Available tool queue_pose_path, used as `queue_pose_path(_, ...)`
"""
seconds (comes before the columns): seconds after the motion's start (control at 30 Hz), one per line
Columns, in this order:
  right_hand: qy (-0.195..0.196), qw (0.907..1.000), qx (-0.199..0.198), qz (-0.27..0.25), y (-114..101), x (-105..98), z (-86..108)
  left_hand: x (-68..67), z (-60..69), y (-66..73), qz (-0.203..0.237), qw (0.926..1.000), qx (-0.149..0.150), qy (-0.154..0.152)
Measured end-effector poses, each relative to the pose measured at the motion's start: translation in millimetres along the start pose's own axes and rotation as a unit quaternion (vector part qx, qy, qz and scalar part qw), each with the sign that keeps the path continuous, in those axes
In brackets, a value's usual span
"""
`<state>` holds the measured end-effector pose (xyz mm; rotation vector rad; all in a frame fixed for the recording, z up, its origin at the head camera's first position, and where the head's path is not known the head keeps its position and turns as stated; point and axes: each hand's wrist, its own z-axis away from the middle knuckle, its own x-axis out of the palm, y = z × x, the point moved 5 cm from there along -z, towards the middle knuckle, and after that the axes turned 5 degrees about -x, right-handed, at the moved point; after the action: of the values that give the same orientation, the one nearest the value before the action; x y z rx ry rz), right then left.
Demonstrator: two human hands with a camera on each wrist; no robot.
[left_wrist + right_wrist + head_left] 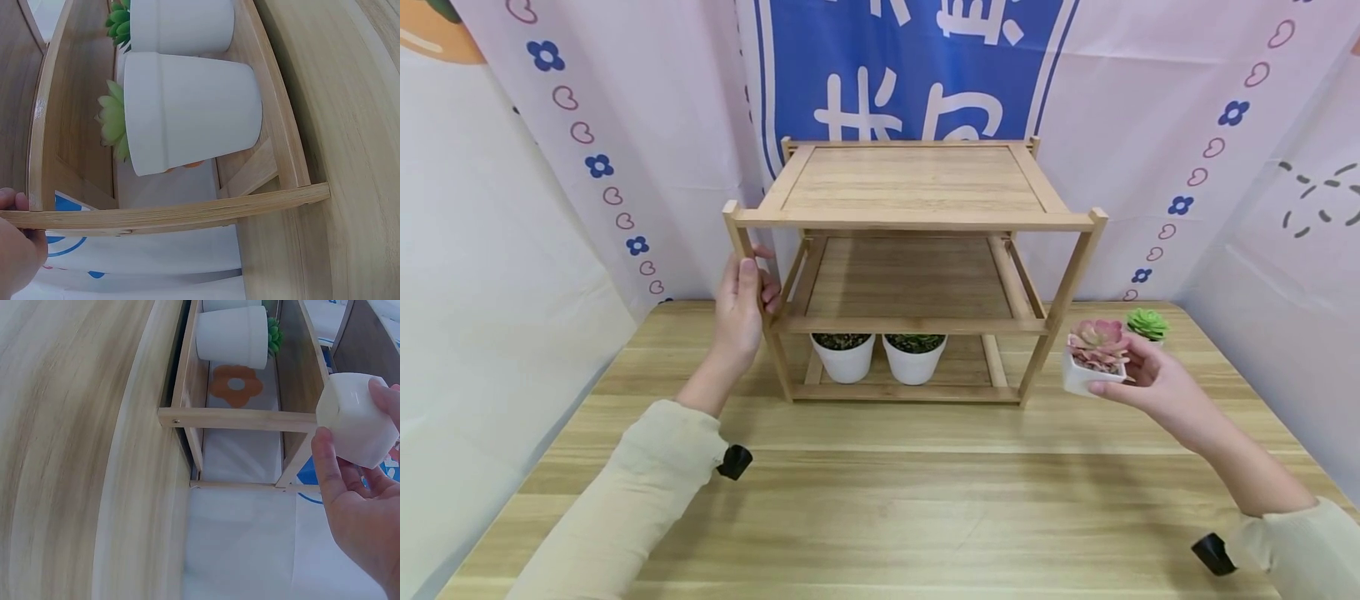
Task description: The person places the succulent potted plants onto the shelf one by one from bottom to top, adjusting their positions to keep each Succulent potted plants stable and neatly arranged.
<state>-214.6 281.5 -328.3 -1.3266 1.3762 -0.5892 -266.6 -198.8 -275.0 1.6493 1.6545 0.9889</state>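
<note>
My left hand (741,308) grips the front left post of a three-tier wooden shelf (917,219), with the thumb in front. In the left wrist view, part of that hand (19,250) shows at the post. My right hand (1165,392) holds a small white pot (1086,379) with a pink succulent (1099,343), in the air right of the shelf. The right wrist view has the pot (356,419) between thumb and fingers of that hand (369,519). Two white round pots (846,360) (914,360) stand on the bottom tier.
A green succulent (1147,323) stands on the table at the right, partly behind my right hand. The wooden table (880,500) extends in front of the shelf. A patterned cloth with a blue panel (910,75) hangs behind. The shelf's middle tier (910,279) and top tier bear nothing.
</note>
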Motion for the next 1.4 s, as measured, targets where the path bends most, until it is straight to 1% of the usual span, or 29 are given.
queue_pose_path(0.1,-0.001,1.0,0.0,-0.001,-2,2,-1.0,0.2,-0.1,0.9,0.0,1.0,0.0,0.003)
queue_pose_path(0.17,-0.002,0.9999,-0.001,-0.01,-3,4,-1.7,0.1,0.0,1.0,0.0,1.0,-0.001,0.004)
queue_pose_path(0.3,-0.004,0.9998,-0.005,-0.02,-5,10,-3.1,0.2,0.7,1.4,-0.006,1.0,-0.006,-0.001)
queue_pose_path(0.47,-0.007,0.9999,0.001,-0.008,-8,17,-5.4,-1.0,1.1,0.6,-0.012,0.9999,-0.006,-0.007)
queue_pose_path(0.7,-0.027,0.9996,-0.002,-0.007,-13,32,-11.9,-2.1,1.1,0.0,-0.008,0.9999,-0.001,-0.012)
queue_pose_path(0.83,-0.038,0.9991,0.0,-0.018,-15,41,-15.8,-1.6,0.9,0.8,-0.006,0.9999,-0.001,-0.01)
queue_pose_path(1.0,-0.042,0.9986,-0.011,-0.029,-17,53,-21.8,-1.7,-0.1,-0.5,0.001,1.0,-0.001,-0.007)
queue_pose_path(1.2,-0.054,0.9983,0.0,-0.021,-21,65,-30.0,-2.0,-0.1,-2.2,0.011,0.9999,0.001,-0.009)
queue_pose_path(1.4,-0.066,0.9977,0.007,-0.018,-26,76,-37.9,-1.4,0.3,-2.9,-0.002,0.9999,0.007,-0.012)
